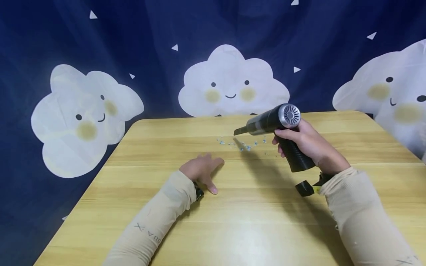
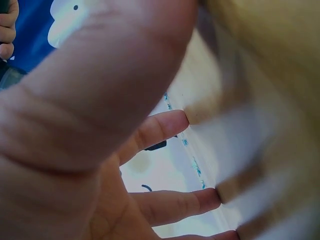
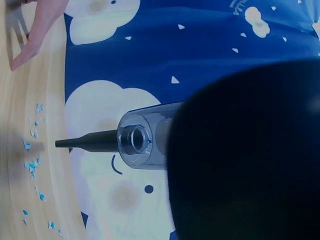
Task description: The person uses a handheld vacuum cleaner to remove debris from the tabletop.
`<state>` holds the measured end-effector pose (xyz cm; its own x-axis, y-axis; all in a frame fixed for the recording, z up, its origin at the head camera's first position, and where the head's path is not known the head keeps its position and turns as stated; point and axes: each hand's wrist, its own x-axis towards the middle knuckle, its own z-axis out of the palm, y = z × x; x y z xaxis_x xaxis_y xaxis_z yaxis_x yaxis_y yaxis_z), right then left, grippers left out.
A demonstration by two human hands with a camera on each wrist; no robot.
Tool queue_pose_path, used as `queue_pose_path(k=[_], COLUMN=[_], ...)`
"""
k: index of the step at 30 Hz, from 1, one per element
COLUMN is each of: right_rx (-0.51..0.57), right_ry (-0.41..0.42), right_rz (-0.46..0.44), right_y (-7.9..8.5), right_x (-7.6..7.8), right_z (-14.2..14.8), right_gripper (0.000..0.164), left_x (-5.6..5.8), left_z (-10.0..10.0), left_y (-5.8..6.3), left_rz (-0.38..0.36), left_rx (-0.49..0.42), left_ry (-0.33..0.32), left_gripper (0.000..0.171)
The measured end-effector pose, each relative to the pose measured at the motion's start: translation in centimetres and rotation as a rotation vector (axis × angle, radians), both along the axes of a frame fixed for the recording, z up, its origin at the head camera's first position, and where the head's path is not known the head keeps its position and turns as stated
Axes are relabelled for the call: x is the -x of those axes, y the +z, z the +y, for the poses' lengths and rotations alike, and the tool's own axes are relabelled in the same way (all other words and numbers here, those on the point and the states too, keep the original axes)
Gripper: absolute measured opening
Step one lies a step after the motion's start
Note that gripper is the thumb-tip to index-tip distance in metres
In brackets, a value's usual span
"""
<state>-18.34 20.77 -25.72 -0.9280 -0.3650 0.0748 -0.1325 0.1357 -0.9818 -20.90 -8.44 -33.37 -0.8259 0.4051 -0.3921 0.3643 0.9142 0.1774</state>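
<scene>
My right hand [image 1: 311, 144] grips the handle of a black handheld vacuum cleaner [image 1: 293, 147]. Its narrow nozzle [image 1: 241, 130] points left and hangs a little above the table, beside a scatter of small blue paper-like bits [image 1: 248, 147]. In the right wrist view the clear dust cup [image 3: 145, 137] shows behind the nozzle, while the black body hides much of the right side. My left hand [image 1: 202, 169] rests on the table with fingers spread, left of and nearer than the bits. Up close in the left wrist view, its fingertips [image 2: 207, 198] touch the tabletop.
A wooden table [image 1: 159, 221] spreads under both arms. Behind its far edge hangs a dark blue curtain [image 1: 156, 85] printed with smiling white clouds. A small black wrist device [image 1: 304, 188] hangs below my right wrist.
</scene>
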Motion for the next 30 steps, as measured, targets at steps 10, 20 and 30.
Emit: queue_pose_path(k=[10,20,30], right_rx=[0.050,0.106,0.151], right_ry=[0.002,0.031,0.061], right_rz=[-0.046,0.034,0.026], right_y=[0.6,-0.4,-1.3], right_x=[1.9,3.0,3.3], right_z=[-0.3,-1.2,-2.3], right_gripper=[0.029,0.020,0.024], left_x=[0.0,0.2,0.3], left_z=[-0.1,-0.1,0.1], left_y=[-0.6,-0.2,-0.2], left_rz=[-0.003,0.008,0.007], left_rx=[0.009,0.005,0.013], left_ry=[-0.001,-0.001,-0.006], left_gripper=[0.102,0.103,0.102])
